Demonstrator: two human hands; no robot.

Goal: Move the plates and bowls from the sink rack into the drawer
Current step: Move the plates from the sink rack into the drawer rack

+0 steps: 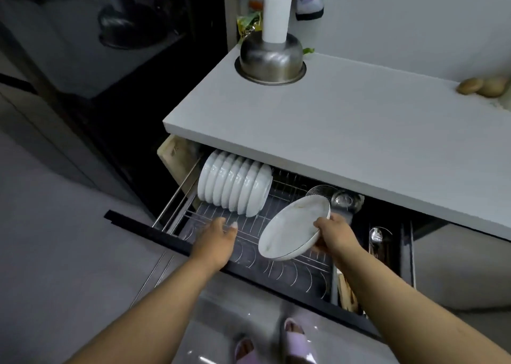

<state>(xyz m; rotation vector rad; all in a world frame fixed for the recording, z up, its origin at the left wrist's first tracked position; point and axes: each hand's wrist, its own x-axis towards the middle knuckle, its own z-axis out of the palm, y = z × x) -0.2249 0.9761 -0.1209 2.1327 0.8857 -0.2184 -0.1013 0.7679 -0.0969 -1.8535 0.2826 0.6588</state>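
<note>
Right hand (336, 232) pinches the plate (294, 228) by its right rim, tilted over the drawer (193, 249) rack's bare slots, stacked plates (235, 188) at the back-left corner; left hand (218, 238) hovers spread alongside.

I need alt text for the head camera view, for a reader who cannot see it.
A right hand holds a white plate tilted over the wire rack of an open drawer, while the open left hand reaches beside it. White bowls stand in a row at the back.

Bare wire slots (276, 269) lie open beside the upright bowls (235, 188)
</note>
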